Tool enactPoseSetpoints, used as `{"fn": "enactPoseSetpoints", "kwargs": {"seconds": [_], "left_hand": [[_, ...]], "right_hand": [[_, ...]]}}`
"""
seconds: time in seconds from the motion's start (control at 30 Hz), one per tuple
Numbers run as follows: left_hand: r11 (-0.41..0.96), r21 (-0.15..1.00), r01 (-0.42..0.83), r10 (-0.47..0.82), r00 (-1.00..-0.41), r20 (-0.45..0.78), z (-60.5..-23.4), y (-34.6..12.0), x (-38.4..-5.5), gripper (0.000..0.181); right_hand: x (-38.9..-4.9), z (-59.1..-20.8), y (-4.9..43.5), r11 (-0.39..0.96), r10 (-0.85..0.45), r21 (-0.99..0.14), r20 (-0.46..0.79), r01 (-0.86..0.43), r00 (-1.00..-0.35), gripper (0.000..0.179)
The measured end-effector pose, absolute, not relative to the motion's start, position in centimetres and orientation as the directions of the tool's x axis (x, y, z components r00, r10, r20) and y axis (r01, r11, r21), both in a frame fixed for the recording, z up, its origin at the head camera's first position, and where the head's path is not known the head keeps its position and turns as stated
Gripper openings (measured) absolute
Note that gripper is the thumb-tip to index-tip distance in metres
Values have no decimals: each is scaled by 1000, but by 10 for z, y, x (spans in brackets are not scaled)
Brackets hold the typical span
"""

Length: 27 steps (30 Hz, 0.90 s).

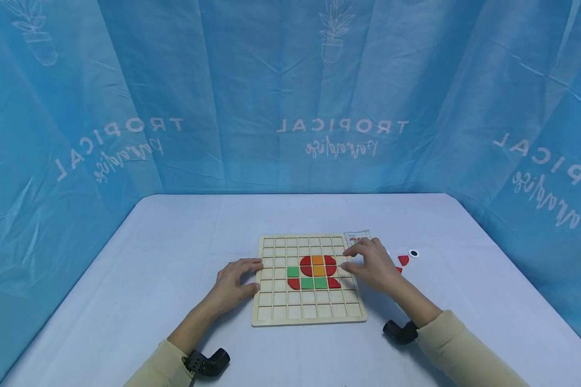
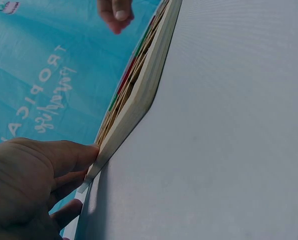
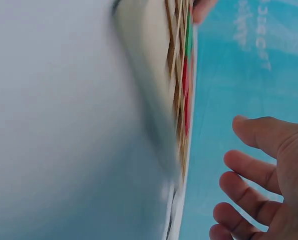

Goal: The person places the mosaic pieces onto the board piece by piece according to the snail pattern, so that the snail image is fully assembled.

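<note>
A wooden grid board (image 1: 279,312) lies flat on the white table. Set in its cells are red rounded pieces (image 1: 306,271), orange squares (image 1: 318,271) and green squares (image 1: 307,283), grouped near the middle. My left hand (image 1: 232,282) rests against the board's left edge; in the left wrist view the thumb (image 2: 79,156) touches the rim. Above the board's right side hovers my right hand (image 1: 375,266), thumb and fingers spread apart with nothing between them. The right wrist view shows those fingers (image 3: 248,197) loosely bent, away from the board.
A printed card (image 1: 357,235) lies at the board's far right corner, partly behind my right hand. Right of that hand are a red piece (image 1: 403,260) and a white disc with a black centre (image 1: 413,253). A blue curtain (image 1: 242,97) stands behind the table.
</note>
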<state>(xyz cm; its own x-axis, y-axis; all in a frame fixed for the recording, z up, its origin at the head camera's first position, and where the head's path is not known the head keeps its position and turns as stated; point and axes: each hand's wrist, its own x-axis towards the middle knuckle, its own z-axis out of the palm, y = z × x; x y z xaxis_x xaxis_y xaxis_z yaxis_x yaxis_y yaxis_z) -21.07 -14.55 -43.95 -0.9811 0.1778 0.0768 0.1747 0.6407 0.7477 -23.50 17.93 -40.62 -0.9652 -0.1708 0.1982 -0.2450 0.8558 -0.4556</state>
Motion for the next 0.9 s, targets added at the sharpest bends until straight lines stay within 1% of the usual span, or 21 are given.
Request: {"fn": "enactPoseSetpoints", "kwargs": {"seconds": [0.17,0.37,0.53,0.67,0.9], "left_hand": [[641,747,175,179,-981,76,-439,-146,-210,43],[636,749,187,189,-978,84,-439,-146,-211,43],[636,747,192,197,-977,84,-440,-147,-211,44],[637,748,187,193,-978,80,-440,-147,-211,43],[641,744,189,197,-977,78,-440,-147,-210,43]], "right_hand": [[-237,-409,218,893,-84,-422,179,-153,-980,31],[-237,-411,260,903,-44,-413,182,-117,-982,33],[-234,-413,289,903,-16,-424,134,-72,-991,36],[-232,-416,302,908,-11,-415,120,-60,-993,37],[-233,-423,309,916,11,-400,101,-31,-995,37]]}}
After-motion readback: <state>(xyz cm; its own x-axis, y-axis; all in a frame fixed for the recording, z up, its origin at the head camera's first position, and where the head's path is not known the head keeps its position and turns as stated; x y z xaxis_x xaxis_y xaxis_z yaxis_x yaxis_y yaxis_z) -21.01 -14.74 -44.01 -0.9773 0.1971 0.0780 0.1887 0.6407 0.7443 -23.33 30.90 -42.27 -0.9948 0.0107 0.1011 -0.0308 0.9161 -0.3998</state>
